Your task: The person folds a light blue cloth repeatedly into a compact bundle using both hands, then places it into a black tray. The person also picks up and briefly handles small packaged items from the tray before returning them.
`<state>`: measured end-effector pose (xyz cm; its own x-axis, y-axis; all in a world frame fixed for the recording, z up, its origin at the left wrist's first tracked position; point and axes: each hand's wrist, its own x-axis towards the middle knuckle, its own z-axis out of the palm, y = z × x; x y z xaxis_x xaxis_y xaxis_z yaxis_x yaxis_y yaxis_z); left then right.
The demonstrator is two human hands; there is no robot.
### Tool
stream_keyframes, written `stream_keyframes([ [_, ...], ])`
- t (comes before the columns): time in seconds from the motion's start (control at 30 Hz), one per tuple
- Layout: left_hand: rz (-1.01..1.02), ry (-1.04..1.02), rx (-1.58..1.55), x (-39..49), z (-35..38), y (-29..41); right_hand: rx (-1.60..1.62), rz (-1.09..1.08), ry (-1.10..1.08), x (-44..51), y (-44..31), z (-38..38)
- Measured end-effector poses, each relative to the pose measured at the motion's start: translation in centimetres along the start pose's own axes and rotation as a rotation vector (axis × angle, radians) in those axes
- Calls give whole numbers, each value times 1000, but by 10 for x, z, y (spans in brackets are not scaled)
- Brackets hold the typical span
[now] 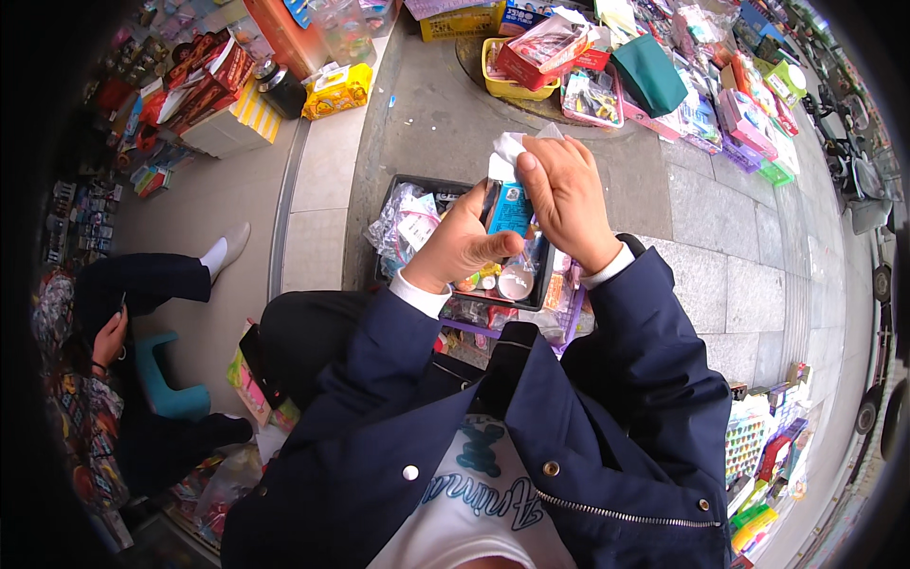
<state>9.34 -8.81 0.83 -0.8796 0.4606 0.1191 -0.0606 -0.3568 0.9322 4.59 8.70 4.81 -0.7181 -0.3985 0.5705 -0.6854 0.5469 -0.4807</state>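
My left hand [466, 245] grips a small blue cardboard box [509, 208] with printed writing, its top flap raised. At the box's upper end, the fingers of my right hand [569, 188] hold a white tissue or cloth [509, 147] against it; the fingertips are partly hidden. Beneath both hands stands a black plastic tray [544, 281] filled with small goods. Crumpled clear plastic bags [398, 224] lie at its left side, and a round pale-lidded container [515, 282] sits near its front.
A purple basket [565, 331] lies under the tray's near side. Ahead are a yellow basket [522, 89], a pink basket of scissors [593, 99] and a yellow wipes pack [338, 91]. At left, a seated person [110, 338] is beside a teal stool [170, 384]. Boxed goods [764, 441] stand at lower right.
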Motion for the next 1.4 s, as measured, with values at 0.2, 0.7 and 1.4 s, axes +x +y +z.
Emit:
stream_keyframes([
  [0.2,58,65,-89,0,7,5,494,610,62,-4,34,-9],
  [0.7,-104,1301,-157,-4,-251,-4,844,786,-209,-31,33,22],
  [1.4,-465,796,477,22,-217,-56,643,729,64,-6,55,-12],
])
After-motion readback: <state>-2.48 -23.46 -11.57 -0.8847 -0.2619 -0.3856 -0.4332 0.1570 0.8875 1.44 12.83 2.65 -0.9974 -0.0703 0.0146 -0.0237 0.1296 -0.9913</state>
